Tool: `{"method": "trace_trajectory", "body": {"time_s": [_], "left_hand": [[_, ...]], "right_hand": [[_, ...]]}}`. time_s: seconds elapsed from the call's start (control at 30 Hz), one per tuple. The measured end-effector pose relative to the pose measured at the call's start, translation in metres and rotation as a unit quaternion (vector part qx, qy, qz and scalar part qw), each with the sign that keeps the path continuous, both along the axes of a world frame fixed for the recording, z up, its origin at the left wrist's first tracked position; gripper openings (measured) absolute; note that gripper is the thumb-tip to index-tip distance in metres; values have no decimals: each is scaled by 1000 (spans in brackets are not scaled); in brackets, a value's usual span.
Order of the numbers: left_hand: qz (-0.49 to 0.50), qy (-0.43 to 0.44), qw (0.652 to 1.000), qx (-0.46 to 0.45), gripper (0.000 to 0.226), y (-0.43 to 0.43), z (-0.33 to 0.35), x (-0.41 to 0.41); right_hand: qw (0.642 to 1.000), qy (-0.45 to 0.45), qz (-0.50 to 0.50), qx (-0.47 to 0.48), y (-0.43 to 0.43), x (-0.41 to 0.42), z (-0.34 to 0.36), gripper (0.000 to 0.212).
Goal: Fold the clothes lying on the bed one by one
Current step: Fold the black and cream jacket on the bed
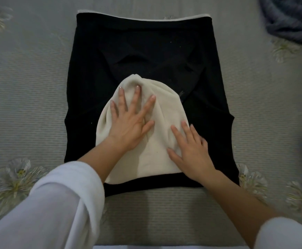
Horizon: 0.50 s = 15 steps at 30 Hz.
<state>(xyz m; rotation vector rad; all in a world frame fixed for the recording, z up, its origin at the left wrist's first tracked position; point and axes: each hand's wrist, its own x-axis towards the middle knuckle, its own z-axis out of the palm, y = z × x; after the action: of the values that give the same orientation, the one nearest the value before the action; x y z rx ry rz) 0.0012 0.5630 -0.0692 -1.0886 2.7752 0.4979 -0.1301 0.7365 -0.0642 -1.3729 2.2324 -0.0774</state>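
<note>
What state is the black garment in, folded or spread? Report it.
Partly folded: the black garment has its sides turned in over the middle; left hand and right hand press the cream hood flat on it.

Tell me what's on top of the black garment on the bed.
A cream rounded fabric piece lies on the black folded garment, with the left hand and right hand resting flat on it. The black cloth beneath them is hidden.
</note>
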Motion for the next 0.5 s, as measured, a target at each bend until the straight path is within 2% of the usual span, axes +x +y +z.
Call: {"method": "trace_trajectory", "body": {"time_s": [0.1, 0.13, 0.2, 0.23, 0.27, 0.3, 0.37, 0.4, 0.47, 0.5], "left_hand": [[-42, -19, 998, 36, 69, -9, -7, -7], [-54, -35, 997, 48, 68, -10, -9, -8], [-68, -63, 994, 64, 66, -11, -14, -7], [-66, -60, 994, 64, 66, -11, -14, -6], [-63, -44, 995, 56, 66, -10, -12, -5], [-60, -22, 997, 35, 67, -9, -9, -4], [-70, 0, 997, -29, 69, -8, -3, -2], [-86, -9, 995, -58, 72, -8, -2, -1], [-117, -27, 989, -88, 81, -9, -2, 0], [-122, -18, 988, -93, 84, -11, -1, 0]], "right_hand": [[983, -85, -142, -77, 12, 2, -4, 59], [962, -131, -213, -108, 10, 2, -4, 56], [898, -228, -351, -135, -4, -3, -1, 52], [876, -251, -385, -150, -11, -8, 1, 43], [871, -245, -389, -171, -14, -14, 3, 28], [877, -224, -377, -195, -14, -18, 6, 16], [898, -183, -348, -200, -3, -25, 14, 12], [912, -174, -331, -165, 4, -27, 16, 18], [943, -165, -284, -50, 13, -29, 14, 46], [955, -144, -257, -21, 15, -28, 10, 60]]}}
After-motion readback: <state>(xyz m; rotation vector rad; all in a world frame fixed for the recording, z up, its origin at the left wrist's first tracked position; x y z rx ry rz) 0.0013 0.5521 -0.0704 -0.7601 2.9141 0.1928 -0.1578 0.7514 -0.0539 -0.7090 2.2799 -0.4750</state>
